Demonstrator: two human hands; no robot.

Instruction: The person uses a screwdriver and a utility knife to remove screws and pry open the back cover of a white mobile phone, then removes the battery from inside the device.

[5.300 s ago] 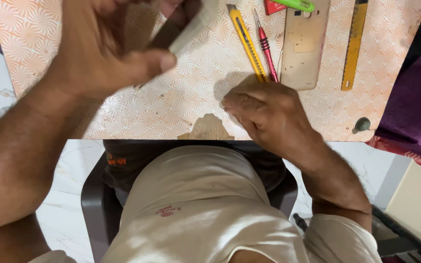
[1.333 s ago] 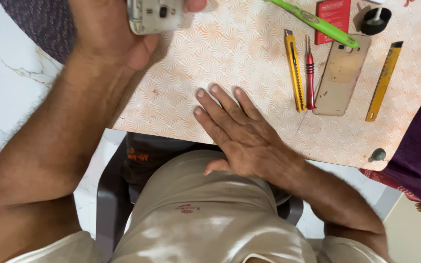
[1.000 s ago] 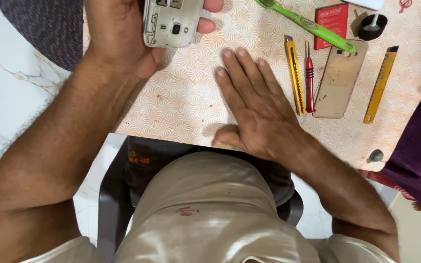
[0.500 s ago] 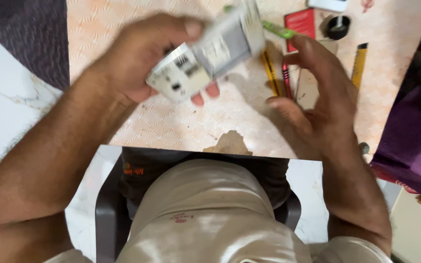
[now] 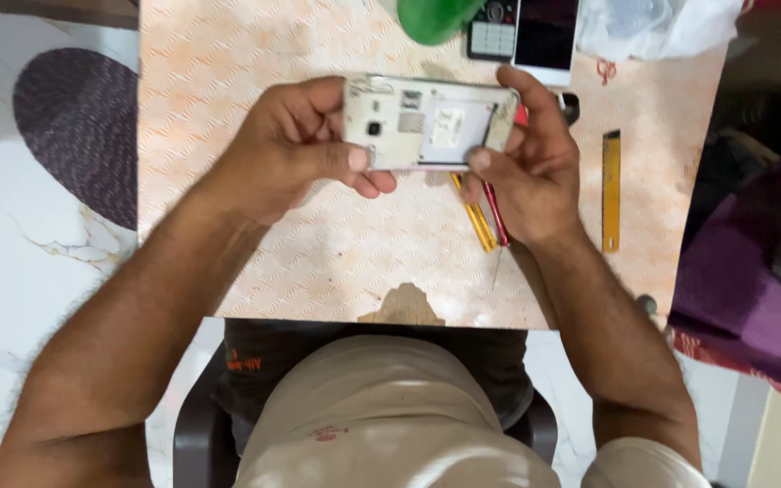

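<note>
An opened white phone (image 5: 428, 123), back cover off and inner frame showing, is held flat above the patterned table (image 5: 228, 117). My left hand (image 5: 296, 154) grips its left end, thumb underneath. My right hand (image 5: 535, 167) grips its right end with the fingers curled over the edge. Under my right hand lie a yellow utility knife (image 5: 475, 217) and a red-handled screwdriver (image 5: 496, 224), both partly hidden.
A yellow tool (image 5: 611, 190) lies at the table's right side. At the far edge are a green object (image 5: 434, 18), a small keypad device (image 5: 494, 34), a white phone (image 5: 546, 32) and a clear plastic bag (image 5: 653, 25). A purple cloth (image 5: 752, 298) lies off to the right.
My left hand brought the opened phone down from the upper left to the middle. My right hand lifted off the table and took hold of the phone's right end.
</note>
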